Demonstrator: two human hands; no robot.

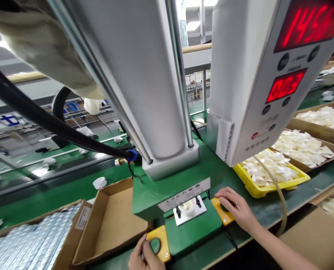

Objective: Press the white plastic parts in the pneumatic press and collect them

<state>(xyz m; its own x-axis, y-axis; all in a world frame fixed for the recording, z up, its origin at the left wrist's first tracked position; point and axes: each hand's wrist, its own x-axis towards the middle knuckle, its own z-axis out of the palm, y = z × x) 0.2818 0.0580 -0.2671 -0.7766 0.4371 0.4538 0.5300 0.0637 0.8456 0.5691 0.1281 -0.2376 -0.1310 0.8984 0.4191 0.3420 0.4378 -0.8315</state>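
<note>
Now, head view: I have only this one camera, which looks down past the white machine column onto the green counter [268, 212].
Left hand: my left hand [144, 257] sits at the near corner of the left button box [161, 240], fingers curled beside its dark round button. The frame edge cuts the hand off, so I cannot tell whether it grips the box or only leans on it.
Right hand: my right hand [234, 208] lies flat and released, palm down, over the right button box [224, 218], covering its button.
Workpiece: a white piece [188, 205] rests on the metal fixture plate [181, 220], under the green press head [169, 191] and between the two boxes.
Around it: an open carton [119, 225] stands left of the press, and a box of silvery strips [29, 240] beyond it. A yellow tray [257, 193] of more white pieces is to the right, with further cartons of them behind.
Readout: the red display [307, 22] is blurred; it possibly shows 145 and one more digit.
Risk, seating: if the piece sits off-centre on the plate, I judge it could be pressed askew.
Risk, hose: the pale hose [279, 195] curves near my right forearm, and a snag there could drag the hand off its box.
Risk, fingers: both hands are apart from the plate, so pinching looks unlikely unless one strays inward.
</note>
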